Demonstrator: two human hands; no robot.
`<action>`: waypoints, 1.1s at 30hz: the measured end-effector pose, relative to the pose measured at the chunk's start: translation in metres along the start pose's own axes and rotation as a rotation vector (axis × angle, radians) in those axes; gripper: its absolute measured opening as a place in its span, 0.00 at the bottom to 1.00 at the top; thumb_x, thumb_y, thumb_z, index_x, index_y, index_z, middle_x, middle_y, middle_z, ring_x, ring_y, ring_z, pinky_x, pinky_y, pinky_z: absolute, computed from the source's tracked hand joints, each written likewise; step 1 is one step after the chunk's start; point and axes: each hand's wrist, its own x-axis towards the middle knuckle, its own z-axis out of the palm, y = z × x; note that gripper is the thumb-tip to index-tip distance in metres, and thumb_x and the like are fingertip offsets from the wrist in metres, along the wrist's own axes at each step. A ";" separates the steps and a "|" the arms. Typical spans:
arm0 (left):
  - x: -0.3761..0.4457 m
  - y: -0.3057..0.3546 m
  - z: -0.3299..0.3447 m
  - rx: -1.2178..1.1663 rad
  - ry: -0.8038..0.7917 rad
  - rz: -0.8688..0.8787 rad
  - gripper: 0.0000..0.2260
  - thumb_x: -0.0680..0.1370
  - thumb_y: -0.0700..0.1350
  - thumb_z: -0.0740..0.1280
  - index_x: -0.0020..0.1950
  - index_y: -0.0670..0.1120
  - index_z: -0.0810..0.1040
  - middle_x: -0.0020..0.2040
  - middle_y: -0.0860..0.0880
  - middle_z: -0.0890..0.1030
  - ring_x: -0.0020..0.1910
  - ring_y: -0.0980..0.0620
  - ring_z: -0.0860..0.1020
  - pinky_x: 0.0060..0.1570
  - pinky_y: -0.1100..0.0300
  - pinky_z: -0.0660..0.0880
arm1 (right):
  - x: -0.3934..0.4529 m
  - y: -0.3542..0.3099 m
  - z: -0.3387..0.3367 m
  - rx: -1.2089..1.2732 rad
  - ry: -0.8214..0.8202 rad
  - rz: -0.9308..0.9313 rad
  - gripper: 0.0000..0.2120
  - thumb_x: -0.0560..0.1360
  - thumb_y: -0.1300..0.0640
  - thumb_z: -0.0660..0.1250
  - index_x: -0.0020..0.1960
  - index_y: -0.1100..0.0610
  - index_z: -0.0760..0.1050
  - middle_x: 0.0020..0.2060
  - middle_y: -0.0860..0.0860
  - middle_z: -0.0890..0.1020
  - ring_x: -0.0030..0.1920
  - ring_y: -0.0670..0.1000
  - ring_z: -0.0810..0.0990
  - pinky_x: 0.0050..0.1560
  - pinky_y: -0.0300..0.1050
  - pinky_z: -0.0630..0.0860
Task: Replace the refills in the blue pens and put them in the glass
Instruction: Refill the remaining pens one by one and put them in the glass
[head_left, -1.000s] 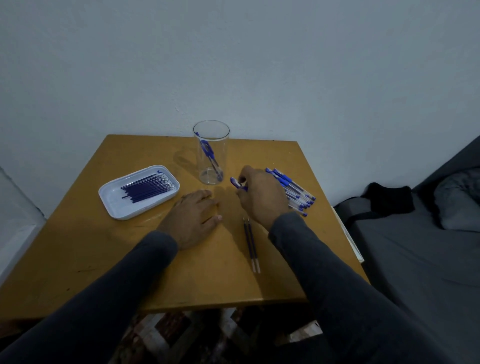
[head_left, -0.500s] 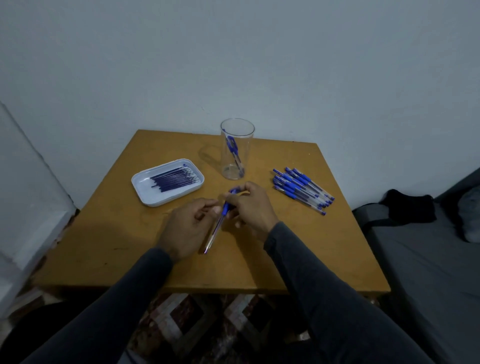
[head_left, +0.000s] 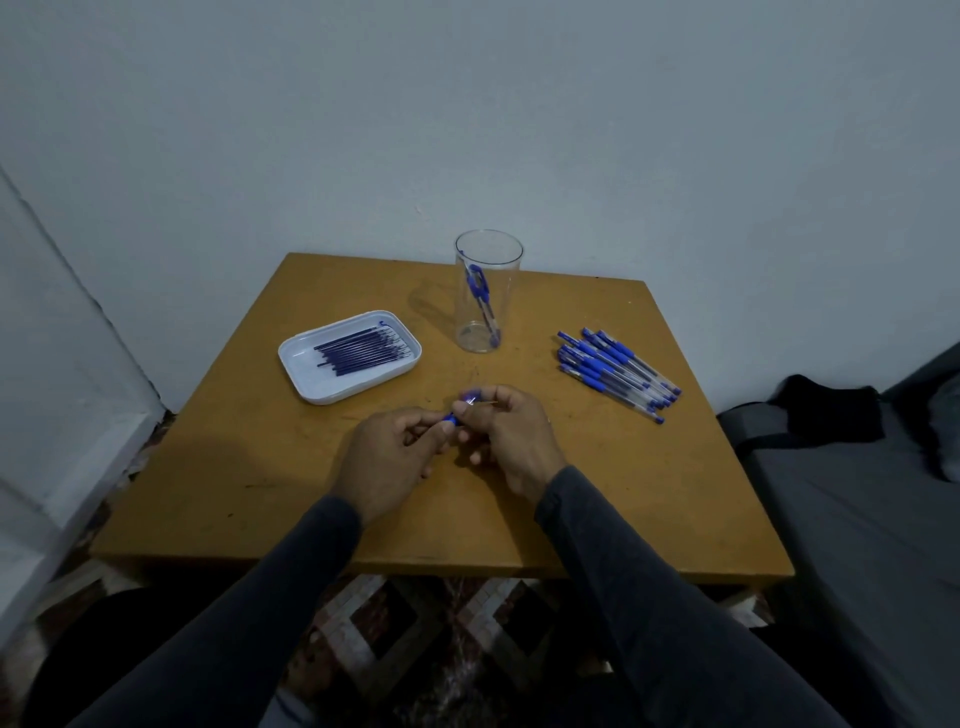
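Nearest the camera, two dark grey sleeves reach forward over the front edge of the wooden bench (head_left: 234, 467). The hands meet just past the middle of the bench, close together. The left hand (head_left: 387, 452) has its fingers curled around the blue pen (head_left: 451, 417), of which only a short blue part shows between thumb and fingers; the rest of the barrel is hidden inside the hand. The right hand (head_left: 511, 434) pinches the pen's end piece (head_left: 470, 399), a small blue and clear bit, between thumb and forefinger, with a thin pale tip showing beside it. Whether the two parts are joined or apart is too small to tell.

Farther back on the left lies a white tray (head_left: 306, 374), holding a bundle of dark blue refills (head_left: 358, 348) laid side by side. On the right, well apart from the hands, a pile of blue pens (head_left: 615, 371) lies slanted on the bench. Between tray and pile, near the rear edge, stands the clear glass (head_left: 488, 249), upright, with one blue pen (head_left: 480, 296) leaning inside it. Behind the bench rises a plain pale wall (head_left: 519, 104). To the right sits a grey bed (head_left: 857, 519) with a black cloth (head_left: 831, 410) on it.
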 end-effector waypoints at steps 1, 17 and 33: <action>0.000 0.001 0.000 -0.006 0.001 -0.006 0.06 0.80 0.52 0.68 0.54 0.56 0.83 0.43 0.55 0.85 0.35 0.57 0.81 0.34 0.65 0.76 | -0.001 0.001 0.000 0.001 0.003 -0.003 0.09 0.79 0.61 0.71 0.58 0.63 0.79 0.37 0.54 0.84 0.32 0.48 0.80 0.28 0.40 0.75; 0.002 -0.001 -0.002 -0.041 -0.048 -0.056 0.07 0.80 0.52 0.68 0.49 0.52 0.85 0.37 0.50 0.83 0.31 0.60 0.76 0.34 0.62 0.73 | 0.001 0.009 -0.004 -0.052 -0.040 -0.070 0.06 0.82 0.59 0.66 0.54 0.61 0.78 0.37 0.53 0.85 0.32 0.47 0.79 0.28 0.40 0.71; 0.003 -0.001 -0.006 0.007 -0.072 0.030 0.06 0.81 0.48 0.68 0.46 0.51 0.84 0.35 0.54 0.81 0.31 0.61 0.75 0.30 0.66 0.72 | -0.003 0.009 -0.007 -0.081 -0.076 -0.066 0.08 0.84 0.59 0.63 0.56 0.62 0.77 0.36 0.53 0.84 0.31 0.47 0.77 0.28 0.40 0.70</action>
